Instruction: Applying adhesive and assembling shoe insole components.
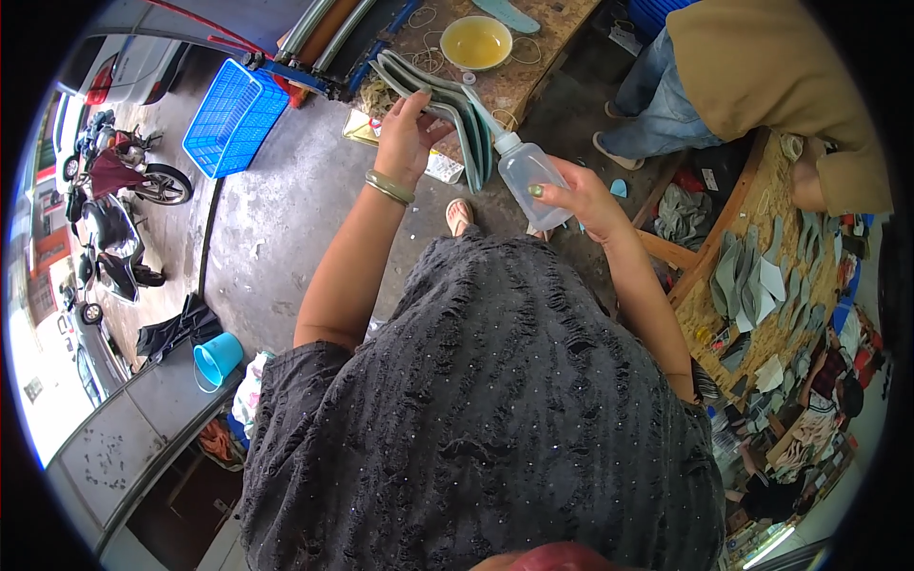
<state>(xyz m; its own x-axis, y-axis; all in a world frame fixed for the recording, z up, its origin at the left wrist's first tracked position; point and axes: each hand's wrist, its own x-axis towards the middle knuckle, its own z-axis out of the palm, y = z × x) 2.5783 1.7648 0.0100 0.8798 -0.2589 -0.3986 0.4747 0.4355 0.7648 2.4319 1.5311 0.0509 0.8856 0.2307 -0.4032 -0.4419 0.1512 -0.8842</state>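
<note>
A dark grey, rough-textured dress (486, 409) fills the lower middle of the frame, and both bare forearms rise from it toward the top. The right hand (581, 195), just right of centre, has its fingers wrapped around a clear plastic squeeze bottle with a long white nozzle (528, 176); the nozzle tilts up and left, and its tip appears to touch the stack held by the other hand, though the contact itself is too small to be sure of. The left hand (405, 133), wearing a pale green bangle (390, 187) at the wrist, pinches a bundle of thin grey-green curved sheets (447, 105) between thumb and fingers, at upper centre.

Bare grey concrete floor (276, 219) lies open to the left of the arms. At lower left stands a small light-blue bucket (217, 360); at upper left, a blue plastic mesh basket (233, 114), with parked motorbikes (119, 209) beyond it near the rim.

Directly behind the bundle, a worn wooden workbench (533, 48) carries a yellow bowl of amber liquid (476, 41). At upper right another person in a mustard top and blue jeans (743, 76) sits close, beside a wooden table littered with more grey pieces (762, 276), closing off that side.
</note>
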